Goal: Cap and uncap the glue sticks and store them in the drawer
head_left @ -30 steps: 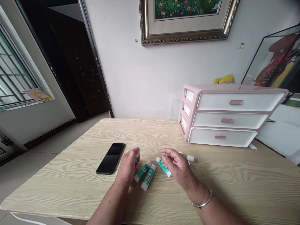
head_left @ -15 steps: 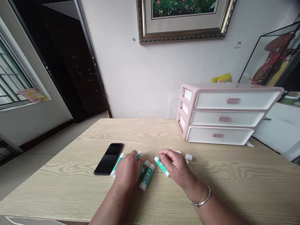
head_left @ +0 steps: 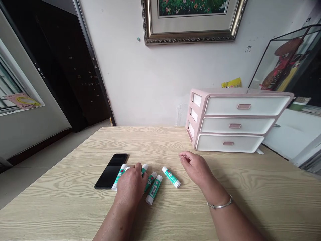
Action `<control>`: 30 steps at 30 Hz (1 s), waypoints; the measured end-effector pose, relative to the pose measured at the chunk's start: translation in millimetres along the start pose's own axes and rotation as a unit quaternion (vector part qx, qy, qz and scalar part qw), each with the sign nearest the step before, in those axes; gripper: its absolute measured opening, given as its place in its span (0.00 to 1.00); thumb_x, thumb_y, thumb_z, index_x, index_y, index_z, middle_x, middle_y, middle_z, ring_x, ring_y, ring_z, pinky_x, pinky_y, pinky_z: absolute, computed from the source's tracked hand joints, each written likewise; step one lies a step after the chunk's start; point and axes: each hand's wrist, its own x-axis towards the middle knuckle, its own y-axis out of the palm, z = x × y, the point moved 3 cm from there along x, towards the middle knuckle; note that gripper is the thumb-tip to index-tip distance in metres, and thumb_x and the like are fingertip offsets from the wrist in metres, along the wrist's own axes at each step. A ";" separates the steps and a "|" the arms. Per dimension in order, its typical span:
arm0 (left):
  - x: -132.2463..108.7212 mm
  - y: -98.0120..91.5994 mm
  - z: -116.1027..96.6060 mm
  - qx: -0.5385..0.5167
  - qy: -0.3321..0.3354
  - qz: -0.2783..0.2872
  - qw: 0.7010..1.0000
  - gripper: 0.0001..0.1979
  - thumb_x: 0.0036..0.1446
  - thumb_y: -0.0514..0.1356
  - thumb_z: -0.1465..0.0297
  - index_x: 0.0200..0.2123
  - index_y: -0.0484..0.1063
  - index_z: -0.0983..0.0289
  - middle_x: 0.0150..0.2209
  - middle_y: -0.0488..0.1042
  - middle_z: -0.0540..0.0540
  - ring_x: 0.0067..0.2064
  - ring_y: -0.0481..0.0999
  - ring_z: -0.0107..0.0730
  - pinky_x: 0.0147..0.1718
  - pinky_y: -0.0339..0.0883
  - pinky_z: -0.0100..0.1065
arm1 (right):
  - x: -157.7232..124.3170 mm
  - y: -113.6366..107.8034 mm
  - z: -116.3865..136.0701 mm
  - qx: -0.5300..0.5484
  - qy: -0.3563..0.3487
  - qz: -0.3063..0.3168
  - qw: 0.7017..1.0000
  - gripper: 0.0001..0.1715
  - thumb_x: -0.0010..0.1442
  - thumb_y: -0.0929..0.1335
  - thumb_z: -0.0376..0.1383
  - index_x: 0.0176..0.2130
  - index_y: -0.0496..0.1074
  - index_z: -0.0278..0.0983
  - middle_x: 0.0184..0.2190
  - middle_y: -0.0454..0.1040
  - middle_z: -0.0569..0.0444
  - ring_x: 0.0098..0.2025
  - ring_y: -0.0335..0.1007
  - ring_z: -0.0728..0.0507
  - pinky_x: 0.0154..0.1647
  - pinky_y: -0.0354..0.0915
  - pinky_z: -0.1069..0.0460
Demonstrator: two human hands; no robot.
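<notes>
My left hand [head_left: 132, 184] curls over a group of green-and-white glue sticks, its fingers closed around a glue stick [head_left: 144, 168] whose white end shows past the thumb. Left of that hand a glue stick [head_left: 119, 176] leans against the phone; the hand covers parts of others. Two more lie slanted at its right, a partly covered glue stick [head_left: 150, 179] and a fully visible glue stick [head_left: 154, 189]. Another glue stick [head_left: 171, 177] lies alone between my hands. My right hand [head_left: 197, 168] is just above the table, thumb and fingertips pinched together; whatever they hold is not discernible.
A black phone [head_left: 110, 171] lies flat at the left on the wooden table [head_left: 75, 207]. At the back right stands a pink-and-white drawer unit [head_left: 234, 125] with three closed drawers and a yellow packet [head_left: 232, 82] behind its top. The wall borders the table's far edge.
My right hand has moved right, away from the lone glue stick. The small white caps beside it are now out of sight. My left hand stays over the glue sticks; the view has shifted slightly.
</notes>
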 end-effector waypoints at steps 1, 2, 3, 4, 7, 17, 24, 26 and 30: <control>-0.2 0.4 0.3 0.001 0.004 -0.001 1.000 0.11 0.63 0.53 0.63 0.38 0.72 0.62 0.37 0.80 0.60 0.40 0.80 0.46 0.33 0.61 0.37 | 0.5 -2.1 -1.0 -0.032 0.005 0.012 0.999 0.14 0.66 0.63 0.39 0.39 0.78 0.41 0.28 0.79 0.55 0.29 0.73 0.45 0.29 0.60 0.53; -0.3 0.8 0.7 0.002 0.006 -0.002 1.000 0.11 0.63 0.53 0.64 0.38 0.72 0.62 0.38 0.80 0.60 0.41 0.79 0.47 0.34 0.62 0.37 | 0.5 -3.5 -1.5 -0.060 0.006 0.026 0.998 0.14 0.66 0.63 0.38 0.37 0.78 0.41 0.28 0.79 0.55 0.29 0.73 0.46 0.29 0.59 0.53; -0.4 1.0 1.1 0.002 0.008 -0.004 1.000 0.10 0.63 0.54 0.64 0.37 0.73 0.62 0.38 0.80 0.60 0.42 0.79 0.46 0.35 0.62 0.37 | 0.0 -4.3 -1.9 -0.086 0.004 0.040 0.996 0.14 0.65 0.63 0.36 0.36 0.78 0.40 0.28 0.79 0.55 0.29 0.72 0.46 0.29 0.58 0.53; -0.4 1.1 1.4 0.000 0.011 -0.007 1.000 0.10 0.63 0.54 0.65 0.37 0.73 0.62 0.39 0.79 0.60 0.43 0.78 0.46 0.37 0.63 0.37 | -0.8 -4.8 -2.4 -0.107 0.002 0.052 0.993 0.14 0.65 0.63 0.36 0.35 0.77 0.40 0.28 0.79 0.54 0.29 0.72 0.46 0.29 0.57 0.53; 0.0 1.6 1.5 -0.014 0.023 -0.024 0.999 0.10 0.63 0.54 0.64 0.38 0.74 0.62 0.41 0.78 0.59 0.45 0.77 0.45 0.40 0.63 0.37 | -3.5 -6.0 -5.6 -0.149 0.009 0.065 0.987 0.13 0.65 0.64 0.34 0.33 0.76 0.40 0.29 0.79 0.53 0.30 0.72 0.46 0.31 0.56 0.53; -7.2 2.9 -14.7 -0.048 0.124 -0.025 0.991 0.15 0.64 0.55 0.63 0.28 0.76 0.59 0.37 0.76 0.59 0.45 0.72 0.44 0.42 0.60 0.39 | -5.8 -1.7 -13.4 -0.235 -0.016 0.037 0.971 0.14 0.62 0.67 0.33 0.46 0.77 0.34 0.42 0.79 0.45 0.47 0.71 0.37 0.51 0.60 0.47; -12.3 1.4 -21.8 -0.036 0.163 -0.018 0.986 0.13 0.60 0.57 0.64 0.27 0.77 0.59 0.35 0.74 0.59 0.43 0.70 0.44 0.42 0.59 0.41 | -8.5 15.5 -21.3 -0.252 -0.037 0.078 0.964 0.17 0.61 0.65 0.28 0.48 0.77 0.35 0.43 0.78 0.44 0.46 0.70 0.37 0.50 0.60 0.46; -13.2 2.6 -22.1 -0.037 0.161 -0.025 0.986 0.12 0.60 0.58 0.63 0.27 0.77 0.59 0.35 0.74 0.58 0.43 0.69 0.45 0.42 0.59 0.41 | -8.1 18.0 -24.1 -0.251 -0.029 0.083 0.964 0.19 0.62 0.63 0.26 0.48 0.77 0.35 0.42 0.78 0.44 0.45 0.70 0.38 0.49 0.60 0.47; -14.0 7.0 -22.5 -0.048 0.164 -0.022 0.985 0.10 0.59 0.59 0.64 0.27 0.77 0.60 0.37 0.75 0.58 0.44 0.69 0.45 0.42 0.59 0.40 | -7.3 19.5 -26.4 -0.242 -0.022 0.092 0.966 0.21 0.61 0.62 0.24 0.48 0.78 0.35 0.41 0.79 0.45 0.46 0.71 0.38 0.49 0.61 0.48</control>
